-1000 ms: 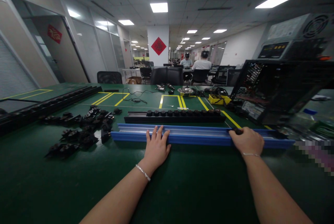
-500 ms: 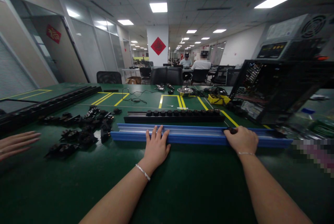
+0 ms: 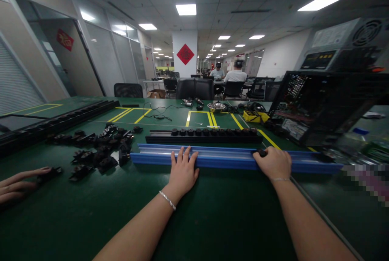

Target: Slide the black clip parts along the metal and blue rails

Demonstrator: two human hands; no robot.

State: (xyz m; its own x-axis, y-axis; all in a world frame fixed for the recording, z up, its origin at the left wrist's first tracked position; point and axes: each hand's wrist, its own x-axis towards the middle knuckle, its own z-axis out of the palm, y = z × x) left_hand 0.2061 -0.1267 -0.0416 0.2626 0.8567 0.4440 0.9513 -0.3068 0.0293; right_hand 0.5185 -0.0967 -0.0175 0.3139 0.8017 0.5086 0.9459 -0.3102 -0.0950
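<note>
A long blue channel rail (image 3: pixel 225 159) lies crosswise in front of me on the green table. My left hand (image 3: pixel 184 167) rests on it left of its middle, fingers spread over the trough. Further right, my right hand (image 3: pixel 275 163) is closed on a small black part (image 3: pixel 261 152) inside the channel; its exact kind is mostly hidden by my fingers. Near the channel's right end sits another dark piece (image 3: pixel 322 157). Just behind lies a black rail (image 3: pixel 203 138) with a row of round black pieces along it.
Loose black parts (image 3: pixel 103 151) are heaped left of the channel. A co-worker's hand (image 3: pixel 21 184) touches one at the left edge. Long black rails (image 3: pixel 60 123) lie beyond. A computer case (image 3: pixel 322 103), a yellow box (image 3: pixel 255 116) and a metal bowl (image 3: pixel 216 107) stand farther back.
My right hand has slid left along the blue channel with the small black part. My left hand stays put. The co-worker's hand has lowered onto a loose black part.
</note>
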